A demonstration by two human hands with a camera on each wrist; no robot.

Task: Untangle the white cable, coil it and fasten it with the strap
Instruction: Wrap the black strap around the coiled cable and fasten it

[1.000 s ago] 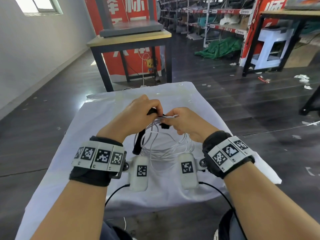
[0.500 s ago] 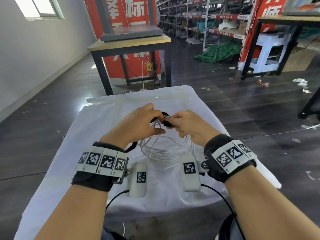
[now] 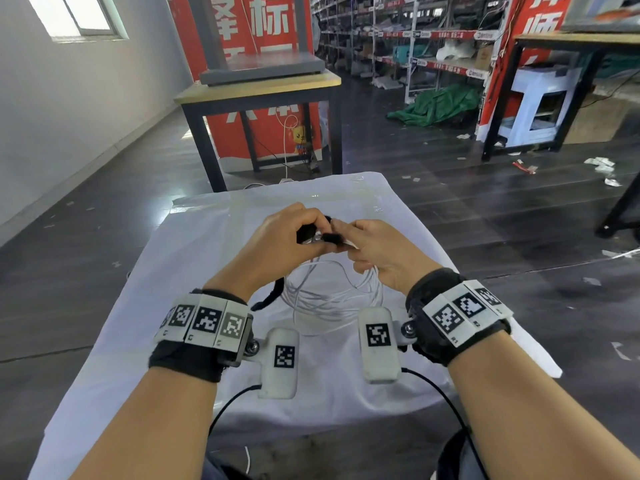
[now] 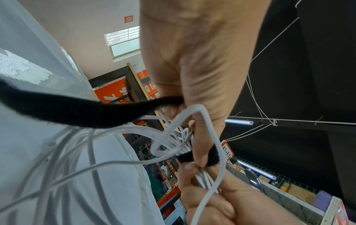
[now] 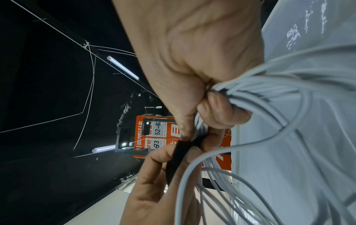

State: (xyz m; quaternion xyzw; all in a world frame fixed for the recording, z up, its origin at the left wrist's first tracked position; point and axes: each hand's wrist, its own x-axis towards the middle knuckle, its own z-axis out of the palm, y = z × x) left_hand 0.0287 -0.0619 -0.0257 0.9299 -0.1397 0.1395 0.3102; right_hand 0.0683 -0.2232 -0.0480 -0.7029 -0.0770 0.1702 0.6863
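Observation:
Both hands are raised over the white-clothed table (image 3: 194,258) and meet at the top of a coiled white cable (image 3: 332,292), whose loops hang down to the cloth. My left hand (image 3: 311,237) pinches the black strap (image 3: 330,237); its free tail (image 3: 272,296) trails under that wrist. In the left wrist view the strap (image 4: 67,111) runs into my left hand (image 4: 196,137) and a turn of it (image 4: 185,157) lies round the gathered strands. My right hand (image 3: 353,245) grips the cable bundle (image 5: 250,86) right beside the strap (image 5: 177,158).
The cloth hangs over the table's edges, with dark floor on both sides. Behind stands a black-legged table (image 3: 259,88) carrying a grey slab. Shelving (image 3: 433,36) and a green tarp (image 3: 436,105) fill the back right. Paper scraps litter the floor.
Both hands have drawn closer together on the bundle. My left hand has rolled over the top of it with the strap, and the strap's tail has swung in under the left wrist.

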